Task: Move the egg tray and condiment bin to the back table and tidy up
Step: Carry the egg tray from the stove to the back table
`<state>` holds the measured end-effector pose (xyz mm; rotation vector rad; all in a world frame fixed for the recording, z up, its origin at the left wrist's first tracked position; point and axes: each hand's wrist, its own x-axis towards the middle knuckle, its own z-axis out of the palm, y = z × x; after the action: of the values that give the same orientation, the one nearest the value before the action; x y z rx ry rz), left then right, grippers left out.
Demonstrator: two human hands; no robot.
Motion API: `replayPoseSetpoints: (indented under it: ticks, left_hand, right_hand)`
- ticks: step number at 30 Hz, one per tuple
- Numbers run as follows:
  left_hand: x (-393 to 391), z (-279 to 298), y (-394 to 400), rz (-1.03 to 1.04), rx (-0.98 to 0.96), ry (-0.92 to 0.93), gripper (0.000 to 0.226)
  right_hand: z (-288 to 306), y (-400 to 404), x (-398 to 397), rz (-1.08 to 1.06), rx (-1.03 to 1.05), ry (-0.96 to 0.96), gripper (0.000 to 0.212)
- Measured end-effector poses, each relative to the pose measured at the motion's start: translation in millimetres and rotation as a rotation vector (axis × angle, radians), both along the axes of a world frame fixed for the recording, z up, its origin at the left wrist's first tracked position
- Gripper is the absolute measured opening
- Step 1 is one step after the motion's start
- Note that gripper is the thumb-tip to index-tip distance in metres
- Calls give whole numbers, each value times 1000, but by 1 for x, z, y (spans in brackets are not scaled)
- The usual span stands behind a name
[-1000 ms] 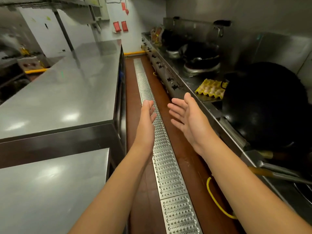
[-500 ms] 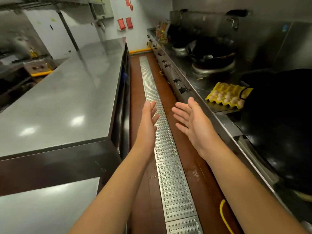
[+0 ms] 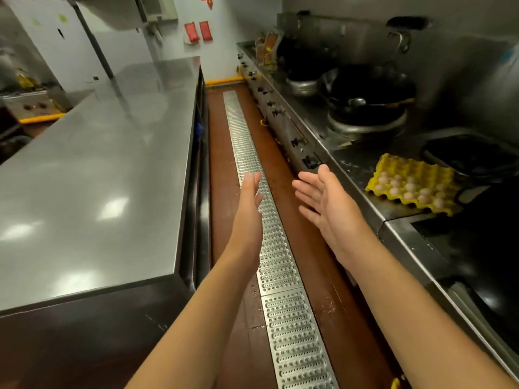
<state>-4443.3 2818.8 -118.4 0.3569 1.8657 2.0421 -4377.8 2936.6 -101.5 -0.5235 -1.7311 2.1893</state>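
We stand in a narrow kitchen aisle with both arms stretched forward over the floor drain grate [image 3: 269,226]. Our left hand [image 3: 248,203] is held edge-on, fingers straight and together, holding nothing. Our right hand [image 3: 327,203] is spread wide, palm turned inward toward the left one, fingers straight and likewise empty. The two hands face each other with a gap between them, both hanging above the brown floor and touching nothing.

The yellow egg tray [image 3: 412,182] lies on the steel cooking counter [image 3: 351,161] to our right, beyond and to the right of the right hand, near it but apart. Pale eggs fill the tray's nearer rows; the farther cups look bare. The tray sits near the counter's front edge, with a dark basin [image 3: 471,158] just behind it and a black wok [image 3: 368,91] on a burner farther back.

To our left runs the long steel table [image 3: 98,178], well apart from the tray, across the aisle. We cannot pick out the condiment bin with any certainty among the dark shapes at the far end of the counter.
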Motion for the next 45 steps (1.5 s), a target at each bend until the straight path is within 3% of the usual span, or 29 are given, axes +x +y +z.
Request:
replayPoseSetpoints:
  ticks: [6, 13, 20, 31, 45]
  left_hand:
    - [-71, 2, 40, -107, 30, -20, 64]
    - [-129, -13, 97, -234, 46, -56, 80]
    - [-186, -10, 154, -237, -26, -46, 66]
    - [-251, -9, 229, -245, -44, -24, 68]
    - [-354, -12, 353, -567, 48, -53, 68]
  right_hand:
    - [-1, 25, -60, -136, 75, 11, 56]
    - [-17, 77, -106, -251, 72, -17, 50]
    - [-19, 138, -161, -230, -2, 20, 49]
    - [-27, 207, -234, -198, -12, 8, 54]
    - [-13, 303, -297, -632, -42, -54, 49]
